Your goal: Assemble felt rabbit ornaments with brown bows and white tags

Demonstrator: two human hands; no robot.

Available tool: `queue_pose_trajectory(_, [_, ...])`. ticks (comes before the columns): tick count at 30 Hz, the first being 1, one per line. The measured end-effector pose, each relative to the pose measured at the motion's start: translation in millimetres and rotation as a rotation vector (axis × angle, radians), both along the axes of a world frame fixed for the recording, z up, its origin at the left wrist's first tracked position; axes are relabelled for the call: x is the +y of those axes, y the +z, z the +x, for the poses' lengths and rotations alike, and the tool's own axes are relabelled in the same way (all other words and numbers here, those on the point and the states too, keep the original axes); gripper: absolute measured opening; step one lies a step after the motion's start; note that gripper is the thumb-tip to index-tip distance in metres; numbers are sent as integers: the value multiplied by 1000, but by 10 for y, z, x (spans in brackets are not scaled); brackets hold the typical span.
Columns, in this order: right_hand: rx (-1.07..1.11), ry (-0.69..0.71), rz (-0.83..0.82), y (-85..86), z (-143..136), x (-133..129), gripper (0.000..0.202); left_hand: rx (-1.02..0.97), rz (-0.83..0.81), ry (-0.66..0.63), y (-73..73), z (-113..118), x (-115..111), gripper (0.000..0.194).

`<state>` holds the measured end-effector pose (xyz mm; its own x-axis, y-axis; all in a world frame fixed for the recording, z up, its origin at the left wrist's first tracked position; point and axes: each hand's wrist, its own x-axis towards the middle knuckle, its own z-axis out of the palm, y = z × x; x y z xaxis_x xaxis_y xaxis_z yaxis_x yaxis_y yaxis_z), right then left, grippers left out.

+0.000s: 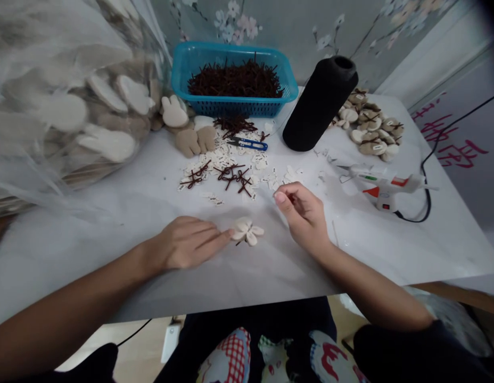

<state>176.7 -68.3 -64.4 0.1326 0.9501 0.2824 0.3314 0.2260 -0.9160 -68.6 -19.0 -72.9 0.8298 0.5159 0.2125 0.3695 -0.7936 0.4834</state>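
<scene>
A small cream fabric piece with rounded petal-like lobes (247, 232) lies on the white table, a bit of dark cord showing under its lower edge. My left hand (193, 242) lies flat beside it, fingers stretched out, the index fingertip touching its left edge. To the upper right of that piece, my right hand (303, 213) hovers with thumb and index finger pinched together; whatever they may hold is too small to make out. Beyond the hands lie several brown cord bows (230, 174), among a scatter of small white printed labels (215, 199).
At the back stands a blue basket (235, 101) of brown bows, near blue-handled thread snips (249, 143). A black cylinder (319, 106) stands right of it. Finished-looking pieces (377, 125) and a corded glue gun (386, 183) occupy the right; a plastic bag of plush shapes (107, 106) fills the left.
</scene>
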Motion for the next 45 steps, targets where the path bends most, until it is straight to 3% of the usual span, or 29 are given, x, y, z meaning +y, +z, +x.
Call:
queue_pose_trajectory(2, [125, 104, -112, 26, -21, -25, 20, 53, 238, -213, -34, 9, -6, 27])
queue_pose_trajectory(4, [314, 268, -259, 54, -51, -51, 25, 65, 407, -320, -52, 37, -15, 30])
queue_pose_trajectory(7, [517, 506, -478, 90, -94, -95, 29, 21, 389, -337, -60, 61, -13, 34])
queue_pose_trajectory(9, [519, 596, -558, 94, -120, -124, 29, -6, 315, -320, -62, 52, 3, 33])
queue_pose_trajectory(16, [44, 617, -486, 7, -249, -130, 21, 12, 313, -273, -78, 13, 30, 21])
queue_pose_trajectory(18, [66, 624, -528, -14, -243, -87, 21, -2, 334, -249, -71, 18, 22, 22])
queue_pose_trajectory(22, [359, 683, -648, -15, -26, 40, 22, -66, 324, -248, -31, 37, 7, 23])
queue_pose_trajectory(25, [342, 504, -516, 62, 219, 108, 24, -140, 320, -263, 15, 74, -26, 24])
queue_pose_trajectory(28, [124, 374, -380, 164, 347, 110, 22, -230, 305, -300, 49, 144, -70, 28])
queue_pose_trajectory(31, [-111, 444, -244, 184, 324, 73, 11, -203, 281, -252, 37, 226, -95, 29])
queue_pose_trajectory(35, [-325, 617, -57, 39, 232, 48, 10, -136, 240, -184, -17, 299, -77, 25])
queue_pose_trajectory(40, [-338, 628, 25, -167, 230, 35, 8, -83, 226, -221, -46, 324, -30, 23])
queue_pose_trajectory(45, [-323, 594, 52, -224, 242, 17, 9, -115, 255, -206, -41, 344, -8, 18])
